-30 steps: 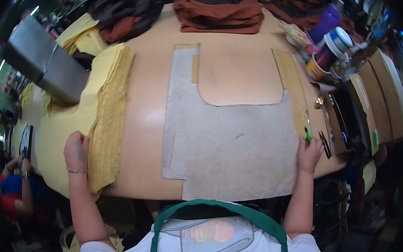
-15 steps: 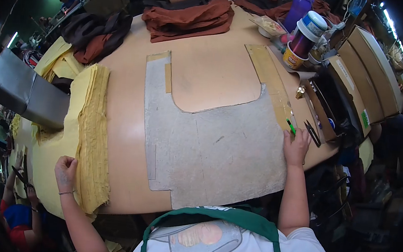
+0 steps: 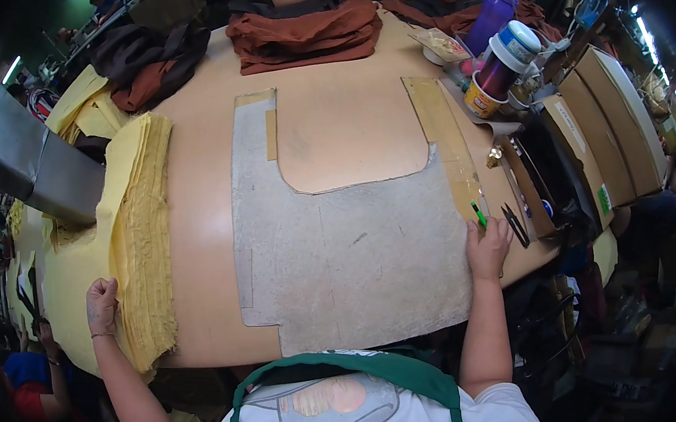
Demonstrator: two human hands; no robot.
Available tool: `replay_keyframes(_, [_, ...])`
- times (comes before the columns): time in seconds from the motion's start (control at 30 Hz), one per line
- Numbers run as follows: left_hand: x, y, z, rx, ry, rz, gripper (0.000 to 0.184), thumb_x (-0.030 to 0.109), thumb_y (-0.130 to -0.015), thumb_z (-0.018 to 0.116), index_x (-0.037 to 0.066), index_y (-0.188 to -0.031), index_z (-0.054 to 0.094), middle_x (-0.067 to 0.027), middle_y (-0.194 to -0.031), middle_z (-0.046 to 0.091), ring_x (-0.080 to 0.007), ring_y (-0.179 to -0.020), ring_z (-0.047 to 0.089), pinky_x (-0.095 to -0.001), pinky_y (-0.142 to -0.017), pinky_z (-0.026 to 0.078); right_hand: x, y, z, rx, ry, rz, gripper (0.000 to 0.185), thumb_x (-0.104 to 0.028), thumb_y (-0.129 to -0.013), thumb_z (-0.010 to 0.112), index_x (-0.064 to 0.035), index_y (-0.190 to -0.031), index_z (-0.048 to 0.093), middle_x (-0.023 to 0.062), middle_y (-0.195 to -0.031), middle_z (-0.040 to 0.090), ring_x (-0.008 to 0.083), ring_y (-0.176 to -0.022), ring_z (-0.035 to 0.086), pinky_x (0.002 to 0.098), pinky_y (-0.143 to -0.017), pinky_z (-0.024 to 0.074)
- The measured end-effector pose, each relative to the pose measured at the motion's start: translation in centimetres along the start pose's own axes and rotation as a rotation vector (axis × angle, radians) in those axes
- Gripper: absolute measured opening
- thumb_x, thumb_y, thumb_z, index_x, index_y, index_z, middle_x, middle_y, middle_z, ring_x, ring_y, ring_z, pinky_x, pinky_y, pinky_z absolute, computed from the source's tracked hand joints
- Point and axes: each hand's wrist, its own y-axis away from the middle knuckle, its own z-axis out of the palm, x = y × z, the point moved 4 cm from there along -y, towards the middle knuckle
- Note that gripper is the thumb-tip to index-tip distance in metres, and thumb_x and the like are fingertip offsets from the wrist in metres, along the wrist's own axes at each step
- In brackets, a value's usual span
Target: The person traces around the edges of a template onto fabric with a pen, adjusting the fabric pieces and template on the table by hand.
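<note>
A large grey cardboard pattern [image 3: 349,267] with a deep U-shaped cutout and brown-taped upper arms lies flat on the table. My right hand [image 3: 491,248] is at its right edge, closed around a green pen [image 3: 478,214] that sticks out between thumb and fingers. On the left is a thick stack of yellow fabric [image 3: 144,251] with frayed edges. My left hand [image 3: 102,307] is over this stack, its fingers curled in; whether they grip a ply is hidden. Black thread snips [image 3: 516,226] lie just right of my right hand.
A grey metal box-shaped post [image 3: 37,155] stands at the left in the yellow fabric. Folded rust-brown cloth [image 3: 304,38] and dark cloth [image 3: 148,57] lie along the far side. Stacked cups [image 3: 498,73] and cardboard boxes [image 3: 619,122] line the right edge. Other people sit around the table.
The whole view has shifted slightly. My left hand has moved a little towards me over the yellow stack, its fingers curled more tightly. My right hand stays by the pattern's edge with the pen.
</note>
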Motion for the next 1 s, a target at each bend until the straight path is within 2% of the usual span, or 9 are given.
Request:
replay_keyframes(0.1, [0.5, 0.3, 0.1, 0.040, 0.028, -0.050, 0.026, 0.019, -0.082, 0.059, 0.012, -0.063, 0.043, 0.0072, -0.055, 0.040, -0.0023, -0.046, 0.033, -0.0184, -0.041, 0.027, -0.1, -0.1, 0.0, 0.012, -0.016, -0.004, 0.025, -0.022, -0.071, 0.064, -0.0015, -0.082, 0.054, 0.0138, -0.083, 0.047, 0.0322, -0.082, 0.045, 0.0416, -0.073, 0.0380])
replay_keyframes(0.3, [0.1, -1.0, 1.0, 0.188, 0.015, 0.192, 0.020, 0.013, -0.082, 0.057, 0.010, -0.066, 0.045, 0.0059, -0.058, 0.042, -0.0028, -0.049, 0.035, -0.0179, -0.046, 0.031, 0.1, 0.0, 0.1, 0.001, -0.008, -0.010, 0.025, -0.022, -0.073, 0.063, -0.0010, -0.084, 0.054, 0.0142, -0.084, 0.047, 0.0322, -0.083, 0.044, 0.0414, -0.074, 0.0374])
replay_keyframes(0.4, [1.3, 0.1, 1.2, 0.160, -0.053, 0.077, 0.019, 0.011, -0.082, 0.056, 0.009, -0.066, 0.046, 0.0058, -0.059, 0.044, -0.0024, -0.054, 0.035, -0.0181, -0.051, 0.031, 0.0, -0.1, 0.3, -0.007, -0.025, -0.003, 0.025, -0.021, -0.073, 0.063, -0.0010, -0.085, 0.054, 0.0144, -0.084, 0.047, 0.0322, -0.084, 0.044, 0.0414, -0.075, 0.0372])
replay_keyframes(0.5, [-0.2, -1.4, 0.3, 0.124, -0.110, 0.197, 0.021, 0.011, -0.082, 0.057, 0.009, -0.064, 0.045, 0.0066, -0.060, 0.042, -0.0020, -0.054, 0.033, -0.0180, -0.050, 0.029, 0.0, 0.0, 0.2, -0.019, -0.020, 0.007, 0.025, -0.021, -0.072, 0.063, -0.0011, -0.085, 0.055, 0.0146, -0.085, 0.047, 0.0323, -0.084, 0.044, 0.0414, -0.075, 0.0372])
replay_keyframes(0.7, [0.2, -1.6, 0.6, 0.081, -0.214, 0.181, 0.026, 0.016, -0.085, 0.053, 0.009, -0.063, 0.043, 0.0080, -0.060, 0.040, -0.0011, -0.055, 0.030, -0.0172, -0.050, 0.026, 0.0, 0.0, 0.1, -0.019, 0.002, 0.022, 0.025, -0.022, -0.072, 0.063, -0.0014, -0.082, 0.055, 0.0143, -0.084, 0.047, 0.0323, -0.084, 0.044, 0.0420, -0.075, 0.0378])
replay_keyframes(0.8, [-1.3, -4.1, -3.9, 0.096, -0.084, 0.295, 0.022, 0.021, -0.087, 0.050, 0.003, -0.074, 0.053, 0.0036, -0.070, 0.050, -0.0040, -0.061, 0.040, -0.0195, -0.055, 0.034, 0.0, 0.0, 0.1, -0.002, 0.005, -0.006, 0.025, -0.023, -0.072, 0.063, -0.0013, -0.082, 0.055, 0.0138, -0.083, 0.047, 0.0322, -0.084, 0.045, 0.0415, -0.075, 0.0384])
replay_keyframes(0.87, [-4.3, -7.6, -11.3, 0.398, -0.124, 0.322, 0.030, 0.024, -0.089, 0.047, -0.004, -0.094, 0.057, -0.0030, -0.090, 0.056, -0.0098, -0.078, 0.050, -0.0238, -0.069, 0.041, 0.1, 0.0, -0.2, 0.017, 0.005, -0.009, 0.026, -0.023, -0.072, 0.063, -0.0009, -0.081, 0.055, 0.0138, -0.083, 0.048, 0.0323, -0.083, 0.045, 0.0415, -0.075, 0.0381])
replay_keyframes(0.93, [1.0, -3.0, -10.1, 0.602, 0.234, 0.154, 0.039, 0.025, -0.091, 0.042, -0.008, -0.109, 0.050, -0.0085, -0.105, 0.055, -0.0160, -0.094, 0.050, -0.0268, -0.084, 0.039, -0.1, -0.1, 0.0, 0.016, 0.008, -0.008, 0.026, -0.024, -0.072, 0.063, -0.0005, -0.081, 0.055, 0.0141, -0.082, 0.048, 0.0324, -0.083, 0.045, 0.0416, -0.076, 0.0377])
replay_keyframes(1.0, [-3.9, -5.7, -22.0, 0.663, 0.039, 0.225, 0.038, 0.021, -0.090, 0.040, -0.006, -0.115, 0.046, -0.0105, -0.109, 0.054, -0.0170, -0.096, 0.050, -0.0269, -0.086, 0.038, 0.1, -0.1, 0.2, 0.001, 0.014, -0.003, 0.027, -0.024, -0.072, 0.063, -0.0001, -0.081, 0.055, 0.0144, -0.082, 0.049, 0.0325, -0.083, 0.046, 0.0418, -0.077, 0.0372])
